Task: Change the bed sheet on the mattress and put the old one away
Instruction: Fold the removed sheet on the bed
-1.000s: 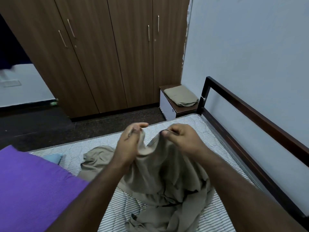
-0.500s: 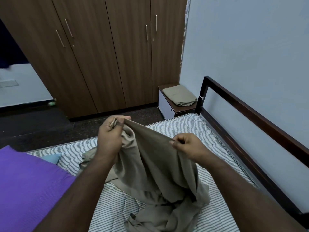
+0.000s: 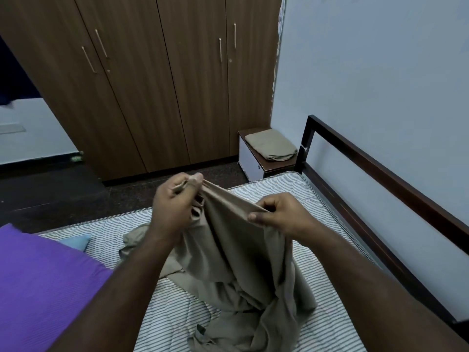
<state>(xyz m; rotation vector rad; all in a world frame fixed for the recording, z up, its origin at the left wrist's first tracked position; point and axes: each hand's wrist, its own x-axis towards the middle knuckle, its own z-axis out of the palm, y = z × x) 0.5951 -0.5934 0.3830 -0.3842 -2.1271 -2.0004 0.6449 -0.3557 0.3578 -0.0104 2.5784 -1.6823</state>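
A beige bed sheet (image 3: 228,262) lies crumpled in a heap on the bare striped mattress (image 3: 317,207). My left hand (image 3: 175,201) pinches its edge and holds it raised above the bed. My right hand (image 3: 281,214) pinches the same edge a little lower and to the right, so the cloth stretches taut between the two hands. The rest of the sheet hangs down and pools on the mattress. A second beige sheet (image 3: 271,146), folded, rests on a small bedside cabinet (image 3: 250,158) beyond the mattress corner.
A purple pillow (image 3: 43,283) fills the lower left, with a light blue one (image 3: 76,242) behind it. The dark bed frame rail (image 3: 380,168) runs along the pale wall at right. A brown wardrobe (image 3: 152,85) stands across the dark floor (image 3: 50,194).
My hands were close together on the sheet's edge. They have drawn apart, the left rising to the left and the right sliding right, stretching the edge taut.
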